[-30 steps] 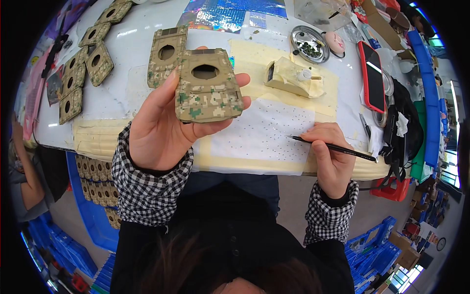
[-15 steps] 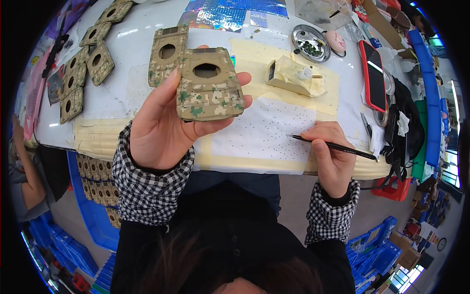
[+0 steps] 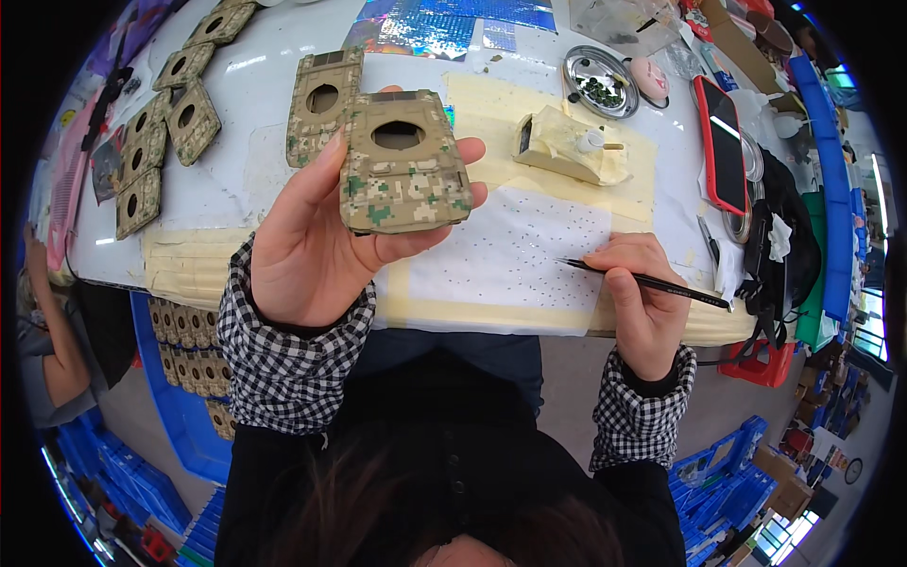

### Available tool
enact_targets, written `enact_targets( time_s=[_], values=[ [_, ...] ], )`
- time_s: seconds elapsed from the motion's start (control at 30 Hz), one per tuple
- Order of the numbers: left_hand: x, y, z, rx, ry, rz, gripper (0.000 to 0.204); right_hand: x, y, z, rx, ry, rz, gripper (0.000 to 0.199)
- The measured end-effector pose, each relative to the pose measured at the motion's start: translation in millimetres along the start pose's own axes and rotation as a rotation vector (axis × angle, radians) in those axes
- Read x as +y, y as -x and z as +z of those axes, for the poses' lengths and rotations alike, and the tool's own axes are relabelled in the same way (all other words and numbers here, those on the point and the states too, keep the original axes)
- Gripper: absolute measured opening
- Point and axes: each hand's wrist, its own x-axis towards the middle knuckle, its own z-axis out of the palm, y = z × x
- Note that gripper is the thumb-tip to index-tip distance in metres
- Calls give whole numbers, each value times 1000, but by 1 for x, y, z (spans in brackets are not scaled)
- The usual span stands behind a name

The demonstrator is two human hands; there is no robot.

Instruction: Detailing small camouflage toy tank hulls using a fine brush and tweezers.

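My left hand (image 3: 300,231) holds up a camouflage-painted toy tank hull (image 3: 406,194) with a round hole in its top, thumb on one side and fingers wrapped round the other. Pinched in my right hand (image 3: 647,307) is a slim pair of black tweezers (image 3: 688,292), its fine tip pointing left just over a white sheet (image 3: 453,298). Many tiny dark specks are scattered across that sheet. Whether the tip grips one of them is too small to tell. Behind the held hull, a second camouflage hull (image 3: 304,104) lies on the table, partly covered.
Several more hulls (image 3: 184,121) lie at the far left; others fill a blue crate (image 3: 184,444) below. Beyond the sheet stand a tape-covered block (image 3: 562,163) and a round metal dish (image 3: 573,68) of dark bits. A red-cased phone (image 3: 723,142) lies right. Another person's arm (image 3: 57,321) shows far left.
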Motion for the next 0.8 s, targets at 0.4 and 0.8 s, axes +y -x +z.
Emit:
enact_targets(
  time_s=[0.4,0.8],
  values=[
    [0,0,1,3,-2,0,56,1,-1,0,-12,24,-19,10],
    [0,0,1,1,-4,4,56,1,-1,-1,-11,10,-19,10]
  ],
)
